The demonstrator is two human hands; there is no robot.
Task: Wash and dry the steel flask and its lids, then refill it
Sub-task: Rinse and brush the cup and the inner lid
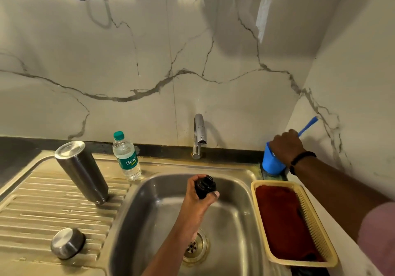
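The steel flask (pixel 82 171) stands upside down on the ribbed drainboard (pixel 42 207) left of the sink. Its steel outer lid (pixel 67 243) lies on the drainboard near the front. My left hand (pixel 197 198) holds the black inner lid (pixel 205 186) over the sink basin (pixel 233 222). My right hand (pixel 286 146) reaches over the blue cup (pixel 271 163) at the back right corner and grips something in it; a blue handle (pixel 307 125) sticks out past the hand. A plastic water bottle (pixel 126 156) with a green cap stands behind the basin's left corner.
The tap (pixel 199 135) rises from the back edge of the sink, with no water running. A yellow plastic basket (pixel 312 215) holding a dark red cloth (pixel 282 222) sits on the counter right of the basin. The marble wall closes in at the back and right.
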